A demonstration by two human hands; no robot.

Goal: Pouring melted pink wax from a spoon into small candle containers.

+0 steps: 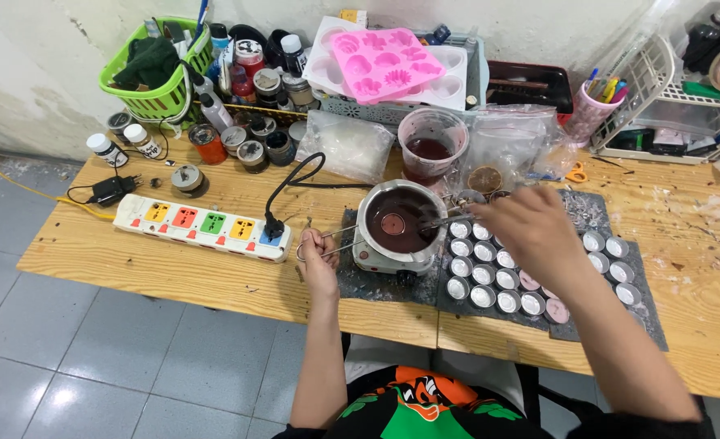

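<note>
My left hand (pixel 318 258) grips the wire handle (pixel 333 241) of a small metal melting pot (pixel 396 225) that sits on a little hot plate. The pot holds dark reddish-brown liquid. My right hand (pixel 531 230) is over the right side of the pot and holds a thin metal stirring tool (pixel 440 221) whose tip dips into the liquid. Just right of the pot, several small round metal cups (pixel 483 274) stand in rows on a grey mat; a few hold pale pink filling.
A multicoloured power strip (pixel 201 227) lies left of the pot, its black cord plugged in. Behind stand a plastic cup of dark red liquid (pixel 431 145), a pink silicone mould (pixel 384 62), jars and bottles, a green basket (pixel 159 77) and orange scissors (pixel 575 172).
</note>
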